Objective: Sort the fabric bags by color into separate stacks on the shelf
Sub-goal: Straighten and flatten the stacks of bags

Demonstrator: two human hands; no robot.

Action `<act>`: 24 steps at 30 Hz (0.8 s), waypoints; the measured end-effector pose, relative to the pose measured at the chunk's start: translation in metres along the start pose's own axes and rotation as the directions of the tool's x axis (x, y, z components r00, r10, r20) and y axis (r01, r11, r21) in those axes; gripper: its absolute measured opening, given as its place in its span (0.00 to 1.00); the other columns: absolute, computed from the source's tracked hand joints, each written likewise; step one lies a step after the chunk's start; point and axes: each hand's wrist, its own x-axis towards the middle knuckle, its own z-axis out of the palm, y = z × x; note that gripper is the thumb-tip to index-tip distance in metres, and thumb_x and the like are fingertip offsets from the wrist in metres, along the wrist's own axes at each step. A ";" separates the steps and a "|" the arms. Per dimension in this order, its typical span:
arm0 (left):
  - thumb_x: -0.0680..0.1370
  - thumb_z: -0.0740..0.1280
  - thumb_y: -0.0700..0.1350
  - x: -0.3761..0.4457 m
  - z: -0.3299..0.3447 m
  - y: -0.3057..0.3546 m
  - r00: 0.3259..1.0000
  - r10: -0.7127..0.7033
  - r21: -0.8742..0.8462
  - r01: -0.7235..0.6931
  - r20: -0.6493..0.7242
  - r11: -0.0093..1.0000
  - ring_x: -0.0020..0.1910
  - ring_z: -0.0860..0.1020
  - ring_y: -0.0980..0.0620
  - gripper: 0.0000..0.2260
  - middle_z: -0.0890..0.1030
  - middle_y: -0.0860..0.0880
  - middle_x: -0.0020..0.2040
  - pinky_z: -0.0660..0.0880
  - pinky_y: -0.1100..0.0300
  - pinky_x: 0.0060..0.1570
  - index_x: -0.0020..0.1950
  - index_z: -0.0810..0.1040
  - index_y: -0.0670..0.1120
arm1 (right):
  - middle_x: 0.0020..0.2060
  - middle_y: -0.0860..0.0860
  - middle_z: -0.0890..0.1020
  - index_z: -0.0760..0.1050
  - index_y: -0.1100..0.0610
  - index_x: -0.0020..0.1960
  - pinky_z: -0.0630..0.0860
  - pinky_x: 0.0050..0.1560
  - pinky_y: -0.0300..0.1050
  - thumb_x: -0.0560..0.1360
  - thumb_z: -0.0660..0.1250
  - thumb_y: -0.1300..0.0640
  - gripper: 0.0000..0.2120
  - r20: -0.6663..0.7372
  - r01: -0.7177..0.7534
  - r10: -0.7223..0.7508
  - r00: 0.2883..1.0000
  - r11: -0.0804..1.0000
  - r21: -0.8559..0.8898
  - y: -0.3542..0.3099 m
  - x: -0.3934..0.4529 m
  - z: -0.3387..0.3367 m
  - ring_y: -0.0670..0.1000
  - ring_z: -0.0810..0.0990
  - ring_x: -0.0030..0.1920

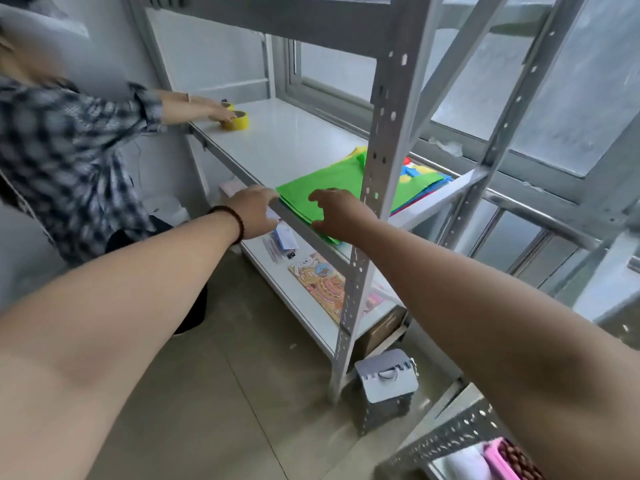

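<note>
A pile of flat fabric bags lies at the right end of the white middle shelf (298, 147). A bright green bag (329, 180) is on top. Yellow, red and blue bags (420, 173) show beneath it, behind the shelf's grey upright post (375, 174). My left hand (254, 211) reaches the shelf's front edge, its fingertips at the green bag's near left corner. My right hand (337, 213) hovers over the green bag's near edge with loosely bent fingers and holds nothing.
A person in a plaid shirt (65, 161) stands at the left, hands on yellow tape rolls (235, 121) at the shelf's far end. The lower shelf holds a colourful picture card (320, 284) and small packets. A grey folding stool (384, 386) stands on the floor.
</note>
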 end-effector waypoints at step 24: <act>0.75 0.66 0.44 0.276 0.056 -0.090 0.839 0.491 -0.109 -0.479 0.235 0.871 0.70 0.65 0.43 0.26 0.67 0.39 0.71 0.62 0.53 0.70 0.71 0.65 0.40 | 0.61 0.61 0.76 0.70 0.63 0.66 0.73 0.63 0.52 0.74 0.66 0.59 0.21 -0.025 -0.692 0.694 0.719 0.719 0.069 0.037 0.168 0.078 0.60 0.75 0.62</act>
